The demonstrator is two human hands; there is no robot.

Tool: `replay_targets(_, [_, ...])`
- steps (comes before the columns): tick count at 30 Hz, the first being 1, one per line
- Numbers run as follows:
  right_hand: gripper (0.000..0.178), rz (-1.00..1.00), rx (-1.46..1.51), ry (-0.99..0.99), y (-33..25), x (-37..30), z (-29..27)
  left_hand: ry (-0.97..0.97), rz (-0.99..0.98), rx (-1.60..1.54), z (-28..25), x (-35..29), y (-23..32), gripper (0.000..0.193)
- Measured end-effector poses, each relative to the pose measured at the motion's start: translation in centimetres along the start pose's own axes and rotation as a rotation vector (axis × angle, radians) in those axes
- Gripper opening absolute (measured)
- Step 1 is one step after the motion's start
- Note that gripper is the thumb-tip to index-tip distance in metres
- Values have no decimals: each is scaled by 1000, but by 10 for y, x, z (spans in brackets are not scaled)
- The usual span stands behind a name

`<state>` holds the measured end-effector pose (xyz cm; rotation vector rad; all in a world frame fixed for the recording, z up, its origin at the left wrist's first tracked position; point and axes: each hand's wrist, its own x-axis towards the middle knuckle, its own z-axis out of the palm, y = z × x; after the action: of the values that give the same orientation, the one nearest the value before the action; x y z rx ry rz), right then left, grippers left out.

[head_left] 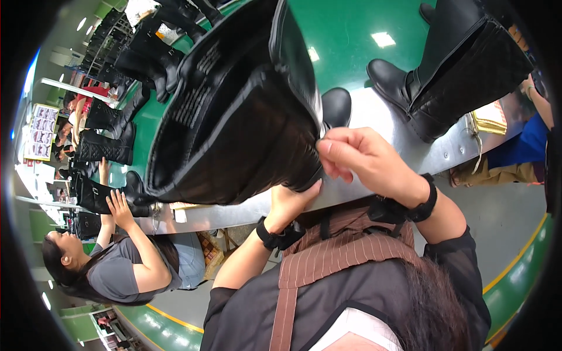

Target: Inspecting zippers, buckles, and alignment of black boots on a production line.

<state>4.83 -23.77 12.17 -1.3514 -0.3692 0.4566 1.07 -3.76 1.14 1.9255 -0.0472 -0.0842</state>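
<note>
Head view: your left hand [291,205] wraps the low part of the black boot [246,152] over the table's metal edge [374,111], and your right hand [363,158] is drawn into a pinch at its side, any grip too small to tell. The shaft blocks much of the green tabletop [345,35]; a second boot [462,70] stands right, near a yellow bundle [490,119], while a co-worker [126,269] touches boots at left. Its wide mouth gapes, showing dark lining with pale print.

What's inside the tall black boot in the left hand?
The tall black boot shows a dark lining with rows of pale markings inside its open top. Deeper down, the foot end is covered, so anything there can't be seen.
</note>
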Motion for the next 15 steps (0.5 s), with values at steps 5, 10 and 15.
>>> replay_targets(5, [34,-79,60,-15,-33,-10,9,-39,-58,-28,2,-4,-5,32])
replay_targets(10, [35,-114,25,-23,-57,-12,13,-64,-40,-121,1,-3,15,27])
replay_targets(15, [36,-196,11,-71,-87,-19,8,-27,32,-205,1,1,-10,33])
